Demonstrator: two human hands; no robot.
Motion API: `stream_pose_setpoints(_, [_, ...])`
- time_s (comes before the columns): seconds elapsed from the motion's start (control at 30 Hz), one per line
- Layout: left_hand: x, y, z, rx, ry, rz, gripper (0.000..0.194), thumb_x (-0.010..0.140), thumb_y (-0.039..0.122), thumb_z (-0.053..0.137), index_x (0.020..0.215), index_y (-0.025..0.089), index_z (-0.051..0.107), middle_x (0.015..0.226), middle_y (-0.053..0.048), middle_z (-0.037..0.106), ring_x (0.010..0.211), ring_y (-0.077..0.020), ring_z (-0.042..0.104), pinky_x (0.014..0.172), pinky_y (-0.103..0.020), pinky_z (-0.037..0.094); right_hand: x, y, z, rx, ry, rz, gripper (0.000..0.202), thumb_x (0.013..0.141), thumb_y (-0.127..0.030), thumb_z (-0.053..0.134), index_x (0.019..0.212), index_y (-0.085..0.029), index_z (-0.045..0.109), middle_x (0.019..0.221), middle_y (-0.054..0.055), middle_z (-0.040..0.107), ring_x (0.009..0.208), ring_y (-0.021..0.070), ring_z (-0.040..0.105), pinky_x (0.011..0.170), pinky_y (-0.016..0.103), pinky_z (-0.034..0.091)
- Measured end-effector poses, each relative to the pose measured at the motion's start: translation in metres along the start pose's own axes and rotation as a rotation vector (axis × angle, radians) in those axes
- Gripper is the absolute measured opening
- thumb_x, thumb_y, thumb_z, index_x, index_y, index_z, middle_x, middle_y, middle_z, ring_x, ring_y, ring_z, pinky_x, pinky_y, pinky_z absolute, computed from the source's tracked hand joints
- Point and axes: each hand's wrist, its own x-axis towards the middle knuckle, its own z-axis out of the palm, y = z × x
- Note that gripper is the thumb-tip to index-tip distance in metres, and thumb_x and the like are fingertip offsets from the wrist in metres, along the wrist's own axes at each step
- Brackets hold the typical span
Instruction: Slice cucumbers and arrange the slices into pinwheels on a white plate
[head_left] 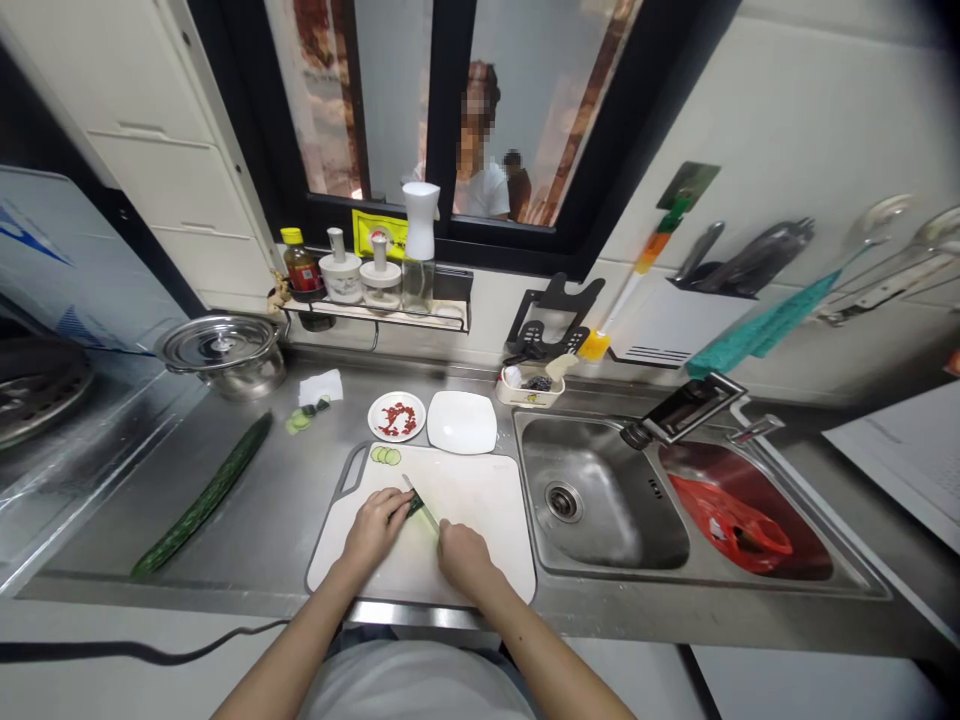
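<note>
On the white cutting board [495,520], my left hand [377,527] is closed over a piece of cucumber [413,504], most of it hidden under the fingers. My right hand [463,558] grips a knife [424,506], its handle inside the fist and its blade slanting toward the upper left, right beside the cucumber piece. Several round cucumber slices [385,456] lie at the board's upper left. Behind the board stand a white plate with chopped red bits [397,416] and a square white plate [463,422]. A long whole cucumber [206,500] rests on the steel counter at left.
To the right is a double sink [600,500], with a red plastic bag [731,525] in its far basin. A lidded steel pot [225,355] stands at back left, near cucumber scraps [300,420] and a white paper [321,387]. Seasoning jars [342,277] line a wall shelf.
</note>
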Motion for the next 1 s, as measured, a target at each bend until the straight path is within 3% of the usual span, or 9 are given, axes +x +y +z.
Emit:
stream_pose_setpoints(0.37, [0.001, 0.0, 0.0, 0.013, -0.013, 0.013, 0.029, 0.093, 0.032, 0.047, 0.109, 0.024, 0.07, 0.101, -0.006, 0.069, 0.094, -0.0198, 0.061, 0.086, -0.034, 0.05, 0.011, -0.009, -0.005, 0.039, 0.029, 0.003, 0.036, 0.087, -0.005, 0.034, 0.11, -0.01, 0.06, 0.1, 0.017, 0.07, 0.098, 0.0236, 0.066, 0.079, 0.031, 0.048])
stream_pose_setpoints(0.7, [0.001, 0.002, -0.002, 0.019, -0.014, 0.008, 0.029, 0.093, 0.032, 0.047, 0.109, 0.024, 0.07, 0.1, -0.007, 0.069, 0.094, -0.0197, 0.062, 0.085, -0.033, 0.05, -0.004, -0.002, -0.004, 0.016, -0.01, 0.021, 0.035, 0.087, -0.006, 0.035, 0.11, -0.01, 0.061, 0.1, 0.018, 0.069, 0.098, 0.0242, 0.066, 0.079, 0.032, 0.048])
stream_pose_setpoints(1.0, [0.001, 0.001, -0.001, 0.032, -0.031, -0.003, 0.029, 0.093, 0.031, 0.047, 0.11, 0.025, 0.069, 0.101, -0.006, 0.069, 0.095, -0.0199, 0.061, 0.087, -0.033, 0.048, 0.009, -0.011, -0.014, 0.026, -0.019, 0.019, 0.036, 0.087, -0.005, 0.034, 0.112, -0.01, 0.06, 0.104, 0.018, 0.069, 0.1, 0.0249, 0.065, 0.079, 0.033, 0.048])
